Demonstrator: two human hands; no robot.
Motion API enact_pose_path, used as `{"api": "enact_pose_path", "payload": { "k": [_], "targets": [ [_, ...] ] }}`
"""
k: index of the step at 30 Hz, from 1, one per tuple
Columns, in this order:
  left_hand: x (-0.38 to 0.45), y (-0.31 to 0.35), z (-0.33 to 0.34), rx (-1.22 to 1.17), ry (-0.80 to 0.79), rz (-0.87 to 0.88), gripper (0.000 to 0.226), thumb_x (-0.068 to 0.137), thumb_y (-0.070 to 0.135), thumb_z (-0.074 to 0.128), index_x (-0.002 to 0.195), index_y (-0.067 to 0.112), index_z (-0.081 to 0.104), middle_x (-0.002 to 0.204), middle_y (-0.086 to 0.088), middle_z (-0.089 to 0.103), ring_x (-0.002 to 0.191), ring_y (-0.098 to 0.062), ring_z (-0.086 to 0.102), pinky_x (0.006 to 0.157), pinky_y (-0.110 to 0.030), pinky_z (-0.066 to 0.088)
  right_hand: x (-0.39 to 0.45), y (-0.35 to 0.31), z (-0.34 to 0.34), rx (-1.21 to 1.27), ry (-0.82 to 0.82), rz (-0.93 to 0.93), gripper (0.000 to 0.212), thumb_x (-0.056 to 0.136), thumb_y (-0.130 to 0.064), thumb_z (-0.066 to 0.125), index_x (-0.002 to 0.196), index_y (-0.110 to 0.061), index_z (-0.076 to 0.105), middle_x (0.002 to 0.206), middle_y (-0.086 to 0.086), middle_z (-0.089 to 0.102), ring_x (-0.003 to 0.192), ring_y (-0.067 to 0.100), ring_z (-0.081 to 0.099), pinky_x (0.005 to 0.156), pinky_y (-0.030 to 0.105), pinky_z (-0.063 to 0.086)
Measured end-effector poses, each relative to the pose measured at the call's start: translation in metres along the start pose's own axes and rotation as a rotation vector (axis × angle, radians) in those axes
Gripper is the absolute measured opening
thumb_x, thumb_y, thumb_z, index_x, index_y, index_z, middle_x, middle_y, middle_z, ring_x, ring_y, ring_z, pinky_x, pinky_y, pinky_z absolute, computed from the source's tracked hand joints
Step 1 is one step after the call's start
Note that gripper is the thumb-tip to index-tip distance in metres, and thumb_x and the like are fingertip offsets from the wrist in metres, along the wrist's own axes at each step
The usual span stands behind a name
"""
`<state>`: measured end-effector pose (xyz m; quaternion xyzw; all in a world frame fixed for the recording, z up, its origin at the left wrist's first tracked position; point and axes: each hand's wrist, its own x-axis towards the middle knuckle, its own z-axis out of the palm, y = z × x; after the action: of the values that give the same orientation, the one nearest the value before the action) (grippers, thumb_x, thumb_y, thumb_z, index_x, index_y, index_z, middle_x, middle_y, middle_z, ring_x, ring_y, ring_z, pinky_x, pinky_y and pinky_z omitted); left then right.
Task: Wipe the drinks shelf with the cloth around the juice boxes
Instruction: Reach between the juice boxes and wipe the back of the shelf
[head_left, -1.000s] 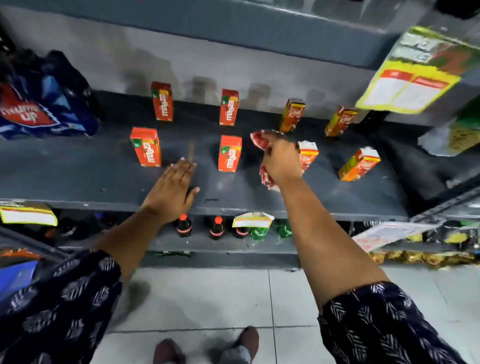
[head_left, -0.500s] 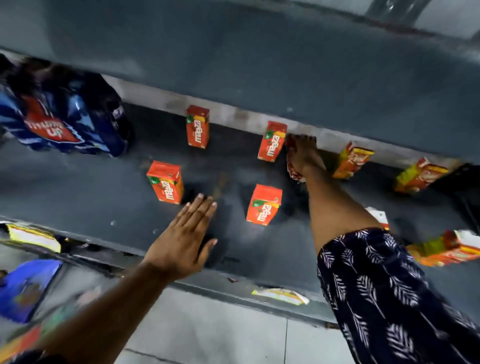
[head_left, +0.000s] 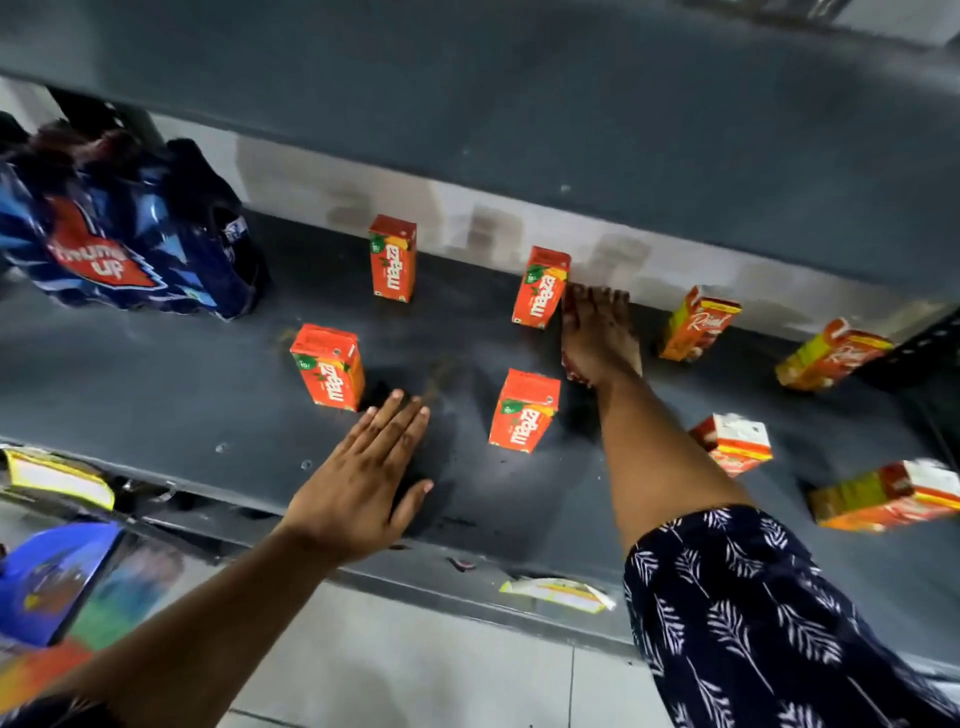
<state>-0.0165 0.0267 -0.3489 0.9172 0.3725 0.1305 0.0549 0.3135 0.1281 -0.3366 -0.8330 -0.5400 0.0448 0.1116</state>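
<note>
A dark grey drinks shelf (head_left: 156, 395) carries several orange juice boxes. Two stand at the back (head_left: 393, 258) (head_left: 540, 287) and two nearer the front (head_left: 328, 366) (head_left: 523, 410). More orange-yellow boxes (head_left: 698, 323) (head_left: 831, 355) lean at the right. My right hand (head_left: 597, 332) reaches deep to the shelf's back, just right of the rear box, pressing a red and white cloth (head_left: 571, 371) flat; only its edge shows under the palm. My left hand (head_left: 366, 475) lies flat on the shelf near the front edge, fingers straight, holding nothing.
A blue shrink-wrapped pack of bottles (head_left: 111, 234) stands at the shelf's left. The shelf above (head_left: 519, 114) overhangs closely. Two boxes (head_left: 735, 441) (head_left: 888, 496) lie at the front right. A price label (head_left: 558, 592) hangs off the front edge. Tiled floor (head_left: 415, 665) lies below.
My right hand with the cloth has pushed from between the front boxes to the shelf's back wall. The view has moved closer and tilted down. My left hand has stayed flat.
</note>
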Motion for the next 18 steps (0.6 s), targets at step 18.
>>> {"api": "enact_pose_path", "payload": {
  "k": [18],
  "targets": [
    [-0.003, -0.002, 0.005, -0.029, 0.002, 0.012, 0.071, 0.092, 0.049, 0.021, 0.147, 0.003, 0.022, 0.155, -0.012, 0.023, 0.145, -0.019, 0.003, 0.118, -0.036, 0.003, -0.216, -0.016, -0.014, 0.113, 0.049, -0.058, 0.05, 0.096, -0.021, 0.038, 0.144, -0.027, 0.031, 0.157, 0.002, 0.02, 0.146, 0.025, 0.008, 0.115, 0.042, 0.023]
  ]
}}
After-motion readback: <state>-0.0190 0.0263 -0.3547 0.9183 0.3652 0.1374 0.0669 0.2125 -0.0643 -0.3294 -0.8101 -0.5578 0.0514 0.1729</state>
